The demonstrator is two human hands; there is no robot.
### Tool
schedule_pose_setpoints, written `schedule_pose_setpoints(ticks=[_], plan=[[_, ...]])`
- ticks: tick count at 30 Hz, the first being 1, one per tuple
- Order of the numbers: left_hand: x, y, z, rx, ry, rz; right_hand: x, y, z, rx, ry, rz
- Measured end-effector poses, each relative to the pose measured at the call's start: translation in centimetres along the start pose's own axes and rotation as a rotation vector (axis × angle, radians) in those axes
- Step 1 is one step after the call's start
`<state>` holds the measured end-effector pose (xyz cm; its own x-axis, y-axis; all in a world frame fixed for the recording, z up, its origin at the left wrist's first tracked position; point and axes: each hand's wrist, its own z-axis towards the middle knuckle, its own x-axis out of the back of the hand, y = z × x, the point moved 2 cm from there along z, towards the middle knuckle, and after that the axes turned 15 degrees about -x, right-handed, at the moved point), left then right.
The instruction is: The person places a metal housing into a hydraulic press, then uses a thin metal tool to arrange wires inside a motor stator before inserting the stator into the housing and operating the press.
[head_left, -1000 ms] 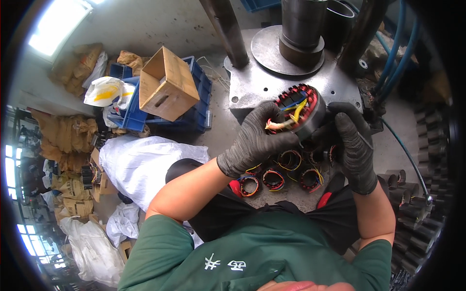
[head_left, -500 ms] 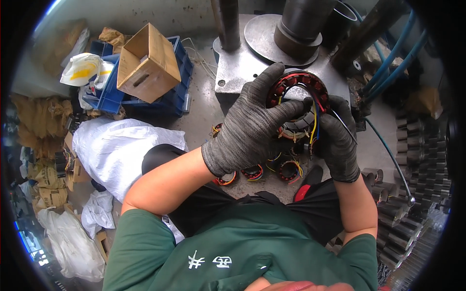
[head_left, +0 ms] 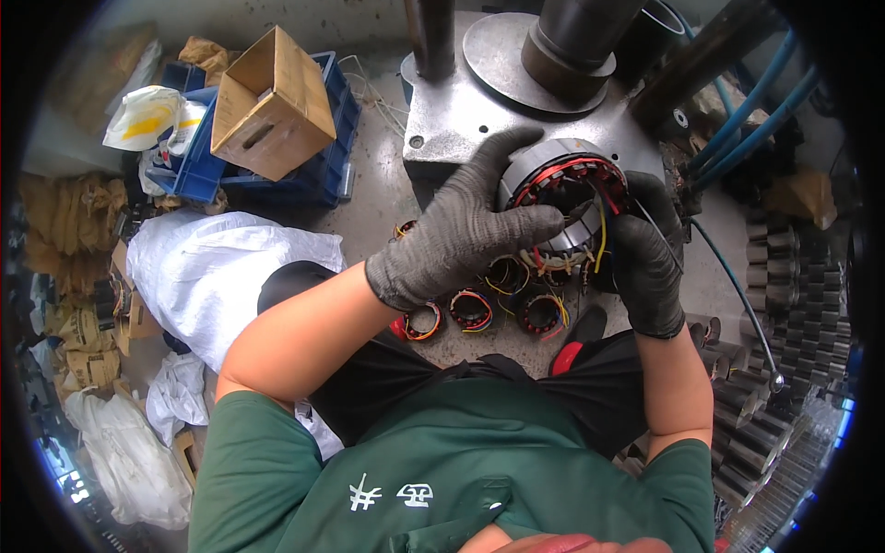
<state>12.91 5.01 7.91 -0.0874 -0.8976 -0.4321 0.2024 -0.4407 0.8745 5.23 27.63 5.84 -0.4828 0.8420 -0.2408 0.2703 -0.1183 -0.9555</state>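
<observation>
A motor stator (head_left: 558,161), a steel ring with red and black windings inside and red, yellow and other leads, is held tilted in front of the press. My left hand (head_left: 456,221), in a dark grey knit glove, grips its left side, the thumb across the near opening and the fingers along the outer wall. My right hand (head_left: 653,263), gloved alike, is closed round its right side; the fingers behind it are partly hidden. A thin metal rod (head_left: 656,229) crosses the right glove; I cannot tell whether it is held. More wound stators (head_left: 471,311) lie on the floor below.
Beyond the stator stands a press with a metal base plate (head_left: 447,120) and dark columns (head_left: 430,37). Blue hoses (head_left: 751,111) hang at the right, above stacked steel cores (head_left: 774,405). A cardboard box (head_left: 277,111) sits on a blue crate (head_left: 341,138); a white sack (head_left: 203,267) lies nearer.
The stator has tipped, so its steel outer wall shows more at the top. My left hand has shifted left with its fingers more spread, and the thumb has drawn back from the opening.
</observation>
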Motion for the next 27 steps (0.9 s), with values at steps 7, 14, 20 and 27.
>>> schedule_pose_setpoints(ticks=[7,14,20,27], plan=[[0.9,-0.8,-0.3,-0.049,0.150,0.217,-1.0,-1.0,0.6,-0.111,-0.003,-0.017],[0.4,-0.7,-0.6,-0.080,0.206,0.226,-1.3,-0.5,0.9,-0.167,-0.008,-0.035],[-1.0,-1.0,-0.9,-0.063,0.041,-0.162,-1.4,1.3,1.6,-0.175,0.076,0.027],[0.5,1.8,0.5,-0.387,-0.496,0.674,0.8,-1.3,1.7,-0.385,-0.201,-0.042]])
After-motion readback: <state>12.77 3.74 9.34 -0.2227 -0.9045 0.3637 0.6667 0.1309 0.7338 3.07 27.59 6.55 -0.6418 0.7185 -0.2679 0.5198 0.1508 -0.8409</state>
